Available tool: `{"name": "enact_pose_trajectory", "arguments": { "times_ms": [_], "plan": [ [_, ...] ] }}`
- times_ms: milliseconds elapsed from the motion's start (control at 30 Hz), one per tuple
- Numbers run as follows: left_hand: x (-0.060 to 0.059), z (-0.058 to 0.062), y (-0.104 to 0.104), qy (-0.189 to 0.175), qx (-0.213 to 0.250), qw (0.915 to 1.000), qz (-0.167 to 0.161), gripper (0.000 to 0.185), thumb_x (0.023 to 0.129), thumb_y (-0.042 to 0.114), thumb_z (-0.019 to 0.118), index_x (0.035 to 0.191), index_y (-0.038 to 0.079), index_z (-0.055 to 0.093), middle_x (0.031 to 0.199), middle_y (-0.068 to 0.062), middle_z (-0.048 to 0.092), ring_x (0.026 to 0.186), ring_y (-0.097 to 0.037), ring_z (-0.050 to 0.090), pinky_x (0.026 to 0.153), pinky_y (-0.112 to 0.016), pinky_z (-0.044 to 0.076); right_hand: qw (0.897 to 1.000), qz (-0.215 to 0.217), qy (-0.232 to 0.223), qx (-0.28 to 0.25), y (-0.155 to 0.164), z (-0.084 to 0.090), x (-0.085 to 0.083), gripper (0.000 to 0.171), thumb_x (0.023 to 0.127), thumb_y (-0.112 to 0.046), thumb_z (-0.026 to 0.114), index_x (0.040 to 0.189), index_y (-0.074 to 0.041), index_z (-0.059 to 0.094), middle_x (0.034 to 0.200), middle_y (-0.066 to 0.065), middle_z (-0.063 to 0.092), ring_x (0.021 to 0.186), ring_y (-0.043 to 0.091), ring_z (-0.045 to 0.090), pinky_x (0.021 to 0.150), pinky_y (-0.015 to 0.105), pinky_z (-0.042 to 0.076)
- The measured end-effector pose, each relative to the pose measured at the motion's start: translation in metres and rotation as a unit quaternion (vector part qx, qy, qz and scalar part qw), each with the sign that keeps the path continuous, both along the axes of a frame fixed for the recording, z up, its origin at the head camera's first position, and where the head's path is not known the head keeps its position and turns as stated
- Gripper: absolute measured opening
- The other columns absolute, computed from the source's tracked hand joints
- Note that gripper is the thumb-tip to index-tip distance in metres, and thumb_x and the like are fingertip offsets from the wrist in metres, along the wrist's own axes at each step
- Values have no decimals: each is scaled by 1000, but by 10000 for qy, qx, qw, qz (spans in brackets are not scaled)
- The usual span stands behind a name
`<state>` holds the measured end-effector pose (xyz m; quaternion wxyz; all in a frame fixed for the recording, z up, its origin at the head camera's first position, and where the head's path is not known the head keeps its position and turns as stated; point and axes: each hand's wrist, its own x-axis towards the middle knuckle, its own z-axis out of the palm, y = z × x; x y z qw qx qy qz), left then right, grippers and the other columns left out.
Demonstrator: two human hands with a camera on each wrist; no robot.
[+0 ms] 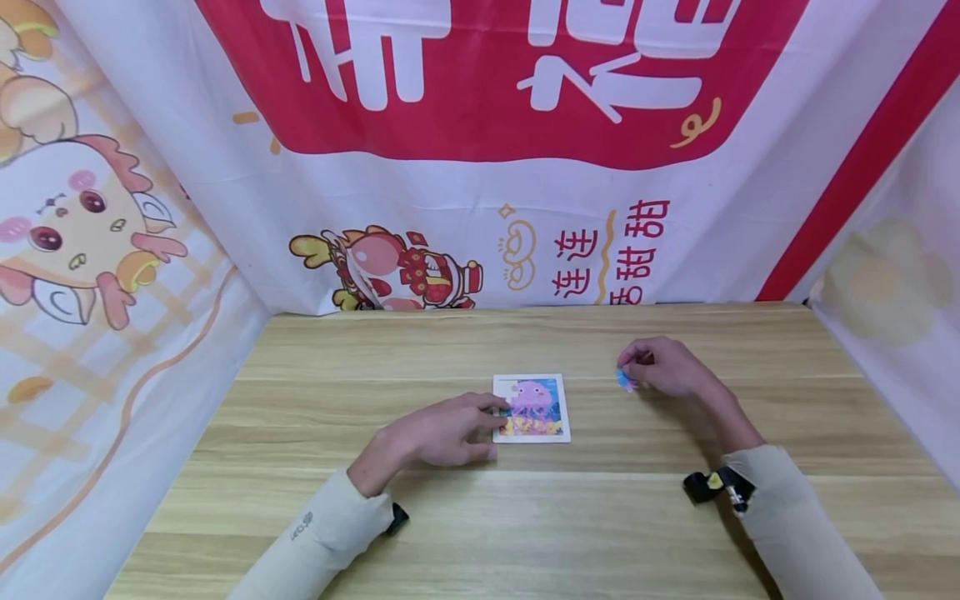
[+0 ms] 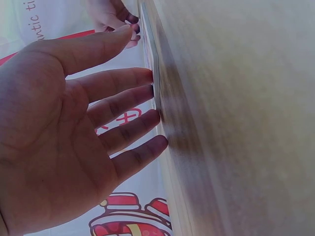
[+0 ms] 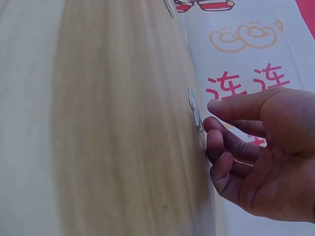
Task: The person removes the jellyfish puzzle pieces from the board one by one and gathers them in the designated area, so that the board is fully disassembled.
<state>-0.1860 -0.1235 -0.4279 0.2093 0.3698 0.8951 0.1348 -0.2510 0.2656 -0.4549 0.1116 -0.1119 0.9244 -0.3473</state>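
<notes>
A small square jigsaw puzzle (image 1: 531, 408) with a white border and a pink jellyfish picture lies flat on the wooden table. At its upper left, a pale patch shows in the picture. My left hand (image 1: 453, 429) has its fingers spread and nearly straight, fingertips at the puzzle's left edge. In the left wrist view, the palm (image 2: 54, 132) faces the camera and nothing is held. To the right, my right hand (image 1: 663, 367) has curled fingers and thumb at a small blue-and-pink puzzle piece (image 1: 626, 380), partly covered by them. The right wrist view shows this piece (image 3: 195, 108) nearly edge-on.
Bare wood of the table (image 1: 525, 525) surrounds the puzzle. A printed cloth (image 1: 465, 192) with red and white lettering hangs behind the table. Another printed cloth (image 1: 112, 333) stands along the left side, and a pale one (image 1: 892, 275) along the right.
</notes>
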Motion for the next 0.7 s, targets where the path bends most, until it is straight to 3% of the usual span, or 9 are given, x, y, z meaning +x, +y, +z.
{"name": "enact_pose_trajectory", "arguments": {
  "times_ms": [500,700],
  "plan": [
    [0,1,0,-12,-53,10000,16,50,106,36,68,152,16,63,171,-1,43,160,-23,38,132,-45,36,9985,459,195,-238,-48,5,-6,16,102,-9,70,116,-8,77,109,9,76,100,22,69,81,32,60],
    [0,1,1,5,-55,10000,-6,51,106,36,68,152,15,62,171,-1,43,160,-24,38,132,-46,35,9959,775,298,-369,-67,7,-7,18,99,-7,72,116,-7,77,107,7,77,102,22,70,89,36,61]
  ]
}}
